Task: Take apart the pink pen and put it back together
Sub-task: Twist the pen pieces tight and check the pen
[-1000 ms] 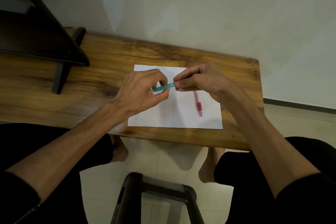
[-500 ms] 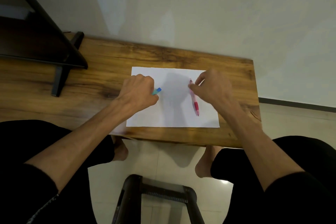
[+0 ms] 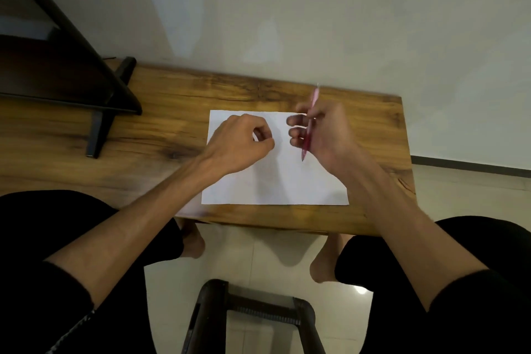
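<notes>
The pink pen [image 3: 309, 126], which half a second ago lay on the white paper [image 3: 275, 178], is now lifted clear of the sheet in the right hand [image 3: 324, 132], whose fingers [image 3: 296, 121] are clamped around its barrel. The left hand [image 3: 241, 144], earlier showing a teal pen end, is now curled into a loose fist over the paper with no teal visible; what it grips, if anything, cannot be told. The pen stands tilted, pale slim end up over the wooden desk [image 3: 161, 129], darker pink end pointing down toward the paper.
</notes>
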